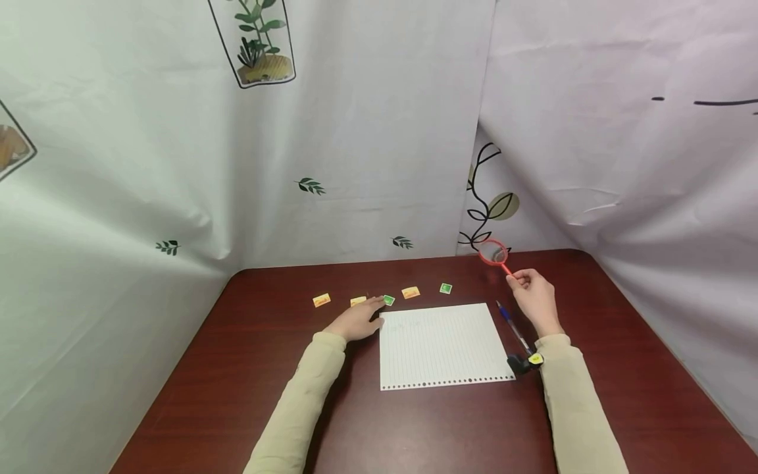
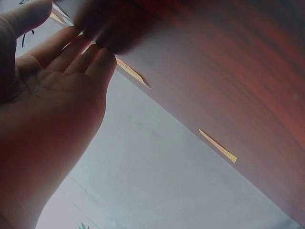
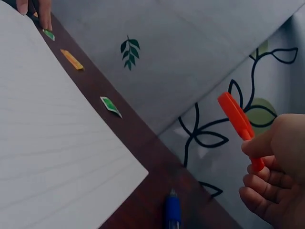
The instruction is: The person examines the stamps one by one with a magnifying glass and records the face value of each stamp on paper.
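Observation:
My right hand [image 1: 534, 299] pinches the handle of a red magnifying glass [image 1: 493, 253], its round lens raised near the table's back edge. The right wrist view shows the red rim [image 3: 233, 112] nearly edge-on, with thumb and fingers on the handle. My left hand [image 1: 357, 320] lies palm down with fingers extended at the paper's upper left corner. Its fingertips reach a small green stamp [image 1: 388, 300]; whether they press on it, I cannot tell. A yellow-orange stamp [image 1: 358, 301] is partly covered by this hand. In the left wrist view the left palm [image 2: 57, 95] faces the camera.
Lined paper [image 1: 444, 349] with faint marks lies mid-table. A blue pen [image 1: 512, 325] rests to its right, beside a black item [image 1: 518, 364] with a yellow piece. More stamps form a row behind the paper: orange [image 1: 322, 300], orange [image 1: 410, 292], green [image 1: 446, 288]. Patterned cloth [image 1: 367, 131] hangs behind.

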The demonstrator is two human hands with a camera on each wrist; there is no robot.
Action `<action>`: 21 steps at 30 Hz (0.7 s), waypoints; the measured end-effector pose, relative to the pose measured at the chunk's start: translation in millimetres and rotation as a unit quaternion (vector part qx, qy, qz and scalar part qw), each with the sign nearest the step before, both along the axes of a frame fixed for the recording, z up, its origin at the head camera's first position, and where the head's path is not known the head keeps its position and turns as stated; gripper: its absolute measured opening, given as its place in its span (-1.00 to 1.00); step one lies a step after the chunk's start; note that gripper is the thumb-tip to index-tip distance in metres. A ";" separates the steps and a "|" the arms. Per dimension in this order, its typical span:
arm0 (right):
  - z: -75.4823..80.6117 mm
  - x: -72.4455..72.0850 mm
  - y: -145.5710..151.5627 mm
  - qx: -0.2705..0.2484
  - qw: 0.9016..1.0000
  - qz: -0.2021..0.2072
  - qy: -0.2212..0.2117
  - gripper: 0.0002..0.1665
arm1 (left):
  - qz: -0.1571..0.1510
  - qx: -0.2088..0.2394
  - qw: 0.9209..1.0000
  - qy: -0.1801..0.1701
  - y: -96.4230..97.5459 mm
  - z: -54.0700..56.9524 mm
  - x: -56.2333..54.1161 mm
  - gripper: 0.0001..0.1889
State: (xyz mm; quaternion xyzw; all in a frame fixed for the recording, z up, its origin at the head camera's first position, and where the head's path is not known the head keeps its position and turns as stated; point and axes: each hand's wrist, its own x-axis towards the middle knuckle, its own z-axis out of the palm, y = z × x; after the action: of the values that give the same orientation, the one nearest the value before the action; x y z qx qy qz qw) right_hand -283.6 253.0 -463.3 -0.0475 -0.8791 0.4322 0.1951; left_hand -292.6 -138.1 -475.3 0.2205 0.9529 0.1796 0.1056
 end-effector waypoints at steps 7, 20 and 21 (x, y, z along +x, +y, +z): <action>-9.4 6.8 16.7 0.022 1.000 0.001 -0.019 -0.68 | -0.002 -0.004 1.000 0.006 0.9 0.9 1.1 -0.46; -20.9 25.2 52.7 0.076 0.994 0.015 -0.074 -0.66 | 0.006 -0.007 1.000 0.013 2.0 2.3 2.8 -0.46; -21.5 26.8 54.7 0.078 0.994 0.017 -0.078 -0.66 | 0.006 -0.008 1.000 0.013 2.1 2.4 2.8 -0.46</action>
State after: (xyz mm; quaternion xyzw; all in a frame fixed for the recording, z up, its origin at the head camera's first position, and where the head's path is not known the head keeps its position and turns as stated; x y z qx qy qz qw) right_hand -256.8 307.7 -484.9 -0.0506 -0.9234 0.3607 0.1214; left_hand -289.7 -136.0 -473.0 0.2162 0.9569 0.1695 0.0939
